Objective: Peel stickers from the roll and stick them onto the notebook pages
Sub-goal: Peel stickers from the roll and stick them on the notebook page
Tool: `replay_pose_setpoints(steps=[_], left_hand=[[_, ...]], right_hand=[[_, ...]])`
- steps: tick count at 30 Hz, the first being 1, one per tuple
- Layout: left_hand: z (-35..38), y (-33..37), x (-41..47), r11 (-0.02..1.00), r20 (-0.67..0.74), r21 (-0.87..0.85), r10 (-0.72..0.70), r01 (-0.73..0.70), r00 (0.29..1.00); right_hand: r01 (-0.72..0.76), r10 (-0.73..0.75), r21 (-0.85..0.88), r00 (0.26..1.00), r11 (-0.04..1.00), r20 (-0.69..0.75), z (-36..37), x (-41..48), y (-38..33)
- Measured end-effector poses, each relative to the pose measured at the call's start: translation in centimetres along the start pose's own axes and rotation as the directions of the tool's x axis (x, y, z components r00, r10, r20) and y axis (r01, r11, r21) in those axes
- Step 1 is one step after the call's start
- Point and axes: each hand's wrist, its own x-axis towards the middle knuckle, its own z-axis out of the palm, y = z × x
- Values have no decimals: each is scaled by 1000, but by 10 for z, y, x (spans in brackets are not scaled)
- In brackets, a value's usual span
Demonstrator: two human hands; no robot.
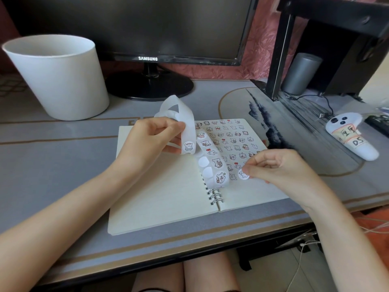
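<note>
The left hand [151, 140] has its grip clenched round the sticker strip [189, 127], thumb and curled fingers pinching the white backing where it loops up above the knuckles; from there the strip hangs down and trails along the spine of the open notebook [160, 197]. The right hand [280, 167] grasps a single round sticker [243, 174] between thumb tip and forefinger, the other fingers curled loosely behind, low over the right-hand page [252, 197]; whether the sticker touches the paper cannot be told. There is one notebook, lying flat on the bench [52, 165] with two pages showing: the left one bare, the right one filled over its upper part with several rows of small cartoon stickers, too many and too small to count surely. One strip is in view; one printed sticker sits on it just below the left fingers, about five more lie on the stretch along the spine, and two blank round spots show beside them. Metal rings [215, 197] show at the lower spine. Behind stand one white bin [61, 79] and one dark monitor [147, 28]; to the right lie one white controller [349, 138] and one grey cylinder [301, 73].
</note>
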Motion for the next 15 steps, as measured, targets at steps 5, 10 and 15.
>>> replay_pose_setpoints(steps=[5,10,15], left_hand=[[0,0,0,1000,5,0,6,-6,1000],[0,0,0,1000,6,0,15,-15,1000],[0,0,0,1000,9,4,15,-15,1000]], right_hand=[[7,-8,-20,1000,1000,-16,1,1,3],[18,-20,-44,999,999,-41,3,2,5],[53,-59,-95,996,994,-65,6,1,7]])
